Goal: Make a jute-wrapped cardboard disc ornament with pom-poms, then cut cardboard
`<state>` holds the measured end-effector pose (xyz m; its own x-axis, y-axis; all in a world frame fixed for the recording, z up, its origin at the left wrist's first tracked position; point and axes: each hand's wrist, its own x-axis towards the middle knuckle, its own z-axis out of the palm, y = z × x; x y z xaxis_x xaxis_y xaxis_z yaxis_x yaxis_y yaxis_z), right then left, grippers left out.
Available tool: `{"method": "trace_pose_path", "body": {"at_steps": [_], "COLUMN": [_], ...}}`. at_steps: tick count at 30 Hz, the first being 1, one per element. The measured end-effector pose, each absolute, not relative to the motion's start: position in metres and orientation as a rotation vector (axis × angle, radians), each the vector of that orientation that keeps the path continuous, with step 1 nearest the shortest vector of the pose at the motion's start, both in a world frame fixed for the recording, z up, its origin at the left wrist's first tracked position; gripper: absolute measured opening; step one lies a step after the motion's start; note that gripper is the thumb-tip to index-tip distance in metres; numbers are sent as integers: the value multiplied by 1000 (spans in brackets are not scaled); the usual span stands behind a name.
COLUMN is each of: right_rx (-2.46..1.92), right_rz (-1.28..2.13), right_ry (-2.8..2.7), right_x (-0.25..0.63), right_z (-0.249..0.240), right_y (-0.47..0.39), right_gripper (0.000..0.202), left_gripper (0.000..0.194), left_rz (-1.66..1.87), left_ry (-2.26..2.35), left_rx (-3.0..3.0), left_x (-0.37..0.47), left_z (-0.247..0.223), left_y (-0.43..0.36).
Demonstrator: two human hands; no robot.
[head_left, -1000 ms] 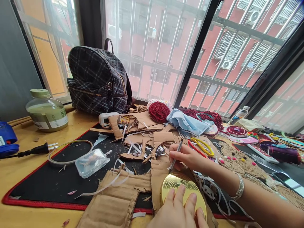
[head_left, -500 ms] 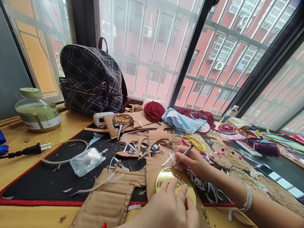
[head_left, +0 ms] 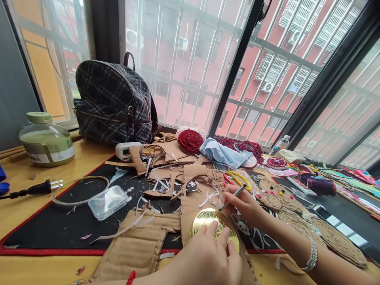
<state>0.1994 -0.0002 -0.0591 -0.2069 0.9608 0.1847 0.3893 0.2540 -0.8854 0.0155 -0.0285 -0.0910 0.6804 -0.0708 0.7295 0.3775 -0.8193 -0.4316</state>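
A shiny gold round lid [head_left: 204, 218] with lettering near its rim lies on a piece of brown cardboard [head_left: 186, 215]. My left hand [head_left: 209, 253] rests on top of the lid, its fingers spread and pressing down. Closed around a slim grey pen [head_left: 237, 193] is my right hand [head_left: 245, 206]; the pen slants, with its tip at the lid's far edge. Whether the tip touches the cardboard, I cannot tell. Just beyond the right hand are yellow-handled pliers or scissors [head_left: 239, 179], partly hidden.
Cardboard scraps [head_left: 133, 243] and paper strips litter a black mat [head_left: 59, 233] with red edging. Left are a clear plastic box [head_left: 108, 202], a hoop [head_left: 80, 190], a plug [head_left: 38, 190] and a bottle [head_left: 47, 142]. Behind stand a plaid backpack [head_left: 113, 103] and red yarn [head_left: 191, 141]; coiled twine pieces [head_left: 299, 221] lie right.
My right hand and the pen have shifted slightly right along the lid's far edge. The left hand stays on the lid. The whole view has turned a little.
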Motion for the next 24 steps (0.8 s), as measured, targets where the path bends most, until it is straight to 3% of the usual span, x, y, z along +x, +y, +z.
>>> {"method": "trace_pose_path", "body": {"at_steps": [7,13,24], "right_rx": [-1266,-1316,-1406], "right_rz": [862,706,419], "right_ry": [-1727,-1760,-1864], "right_x": [205,205,201], "right_z": [-64,-62,-69], "right_y": [-15,-38,-80], "right_gripper": [35,35,31], "left_gripper": [9,17,28], "left_rz": [-1069,-837,-749], "left_ry": [-255,-266,-275], "left_rx": [-2327,-2449,-2584], "left_x": [16,9,2], "left_z": [-96,-89,-74], "left_y": [-29,-30,-36]}}
